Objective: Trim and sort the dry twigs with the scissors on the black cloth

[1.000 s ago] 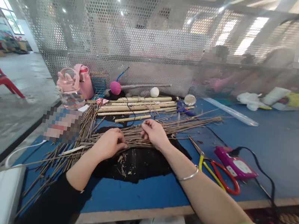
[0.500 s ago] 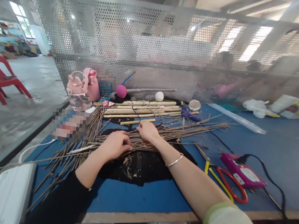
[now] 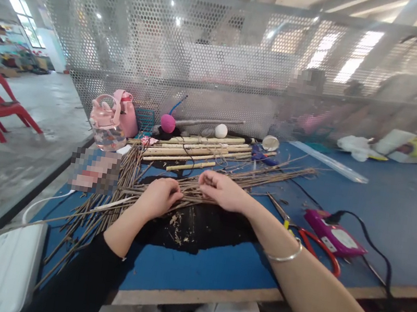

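A bundle of thin brown twigs [image 3: 268, 176] lies across the blue table, its middle over a black cloth [image 3: 205, 229] sprinkled with pale shavings. My left hand [image 3: 158, 199] rests low on the bundle, thumb and fingers pinched together at the twigs. To its right, my right hand [image 3: 222, 190] is over the same bundle, fingers loosely bent with a gap between them and the thumb; I see nothing held there. More loose twigs [image 3: 125, 169] fan out at the left, crossing under the bundle's end.
Behind lie pale bamboo sticks [image 3: 193, 149], a pink ball [image 3: 167, 124], a white ball [image 3: 221, 131] and a pink bottle [image 3: 107, 127]. Red-and-yellow-handled pliers [image 3: 323, 245] and a purple power box [image 3: 334, 234] are at right. A white power bank [image 3: 7, 266] sits front left. A perforated screen [image 3: 169, 55] stands behind.
My right hand has drawn back toward me and slightly right, from the bundle's far side, its fingers loosening. My left hand stays at the twigs, its thumb now closer to the fingers.
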Tool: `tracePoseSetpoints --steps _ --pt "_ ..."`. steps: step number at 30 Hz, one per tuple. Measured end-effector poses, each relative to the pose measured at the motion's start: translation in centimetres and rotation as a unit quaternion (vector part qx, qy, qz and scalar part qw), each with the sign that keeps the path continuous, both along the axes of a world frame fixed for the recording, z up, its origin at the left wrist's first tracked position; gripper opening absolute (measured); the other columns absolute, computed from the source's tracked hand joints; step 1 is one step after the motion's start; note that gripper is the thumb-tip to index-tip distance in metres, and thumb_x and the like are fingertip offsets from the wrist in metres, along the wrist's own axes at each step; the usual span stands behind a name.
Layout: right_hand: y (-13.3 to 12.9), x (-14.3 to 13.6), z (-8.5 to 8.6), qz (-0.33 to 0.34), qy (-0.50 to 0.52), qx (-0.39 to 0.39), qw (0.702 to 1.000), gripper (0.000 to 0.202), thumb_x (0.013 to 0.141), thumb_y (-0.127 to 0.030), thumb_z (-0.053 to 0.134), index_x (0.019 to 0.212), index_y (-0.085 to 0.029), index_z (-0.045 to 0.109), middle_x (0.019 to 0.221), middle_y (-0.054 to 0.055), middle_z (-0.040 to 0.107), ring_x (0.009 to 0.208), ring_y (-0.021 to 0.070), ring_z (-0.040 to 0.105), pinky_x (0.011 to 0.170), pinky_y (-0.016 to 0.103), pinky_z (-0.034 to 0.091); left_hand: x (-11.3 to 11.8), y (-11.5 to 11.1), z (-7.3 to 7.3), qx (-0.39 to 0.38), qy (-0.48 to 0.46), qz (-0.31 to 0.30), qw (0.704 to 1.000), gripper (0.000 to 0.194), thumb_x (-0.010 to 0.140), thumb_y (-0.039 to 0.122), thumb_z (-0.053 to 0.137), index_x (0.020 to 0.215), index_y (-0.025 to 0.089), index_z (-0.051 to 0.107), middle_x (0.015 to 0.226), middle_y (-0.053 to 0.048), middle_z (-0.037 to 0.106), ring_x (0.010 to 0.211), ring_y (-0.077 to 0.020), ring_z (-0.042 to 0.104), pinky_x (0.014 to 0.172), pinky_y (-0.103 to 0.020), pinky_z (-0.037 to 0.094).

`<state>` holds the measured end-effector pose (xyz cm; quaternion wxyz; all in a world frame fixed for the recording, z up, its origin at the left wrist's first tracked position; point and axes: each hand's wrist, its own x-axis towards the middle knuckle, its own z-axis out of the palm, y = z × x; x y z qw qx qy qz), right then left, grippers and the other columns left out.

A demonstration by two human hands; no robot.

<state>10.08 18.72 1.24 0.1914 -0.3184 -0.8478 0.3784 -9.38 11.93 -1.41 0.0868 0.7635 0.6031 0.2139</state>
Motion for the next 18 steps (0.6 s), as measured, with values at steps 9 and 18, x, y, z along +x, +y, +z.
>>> tracePoseSetpoints --steps 9,18 --pt "-2.4 0.7 -0.6 0.031 -0.087 0.183 0.979 0.033 0.078 -0.051 0.057 0.08 -0.02 0.067 0.074 0.002 0.066 0.069 0.0144 0.056 0.063 0.023 0.036 0.0 -0.3 0.1 -0.003 0.051 0.011 0.999 0.024 0.07 0.036 0.068 0.087 0.021 0.061 0.084 -0.004 0.063 0.083 -0.0206 0.055 0.07 -0.028 0.04" --pt "-0.6 0.2 -0.1 -0.051 -0.104 0.136 0.984 0.033 0.088 -0.046 0.043 0.082 -0.018 0.059 0.071 0.0 0.062 0.064 0.0131 0.053 0.059 0.023 0.033 0.1 0.0 -0.7 0.001 0.014 0.006 1.0 0.03 0.07 0.031 0.069 0.096 0.018 0.06 0.089 -0.005 0.061 0.083 -0.0202 0.056 0.074 -0.03 0.043"
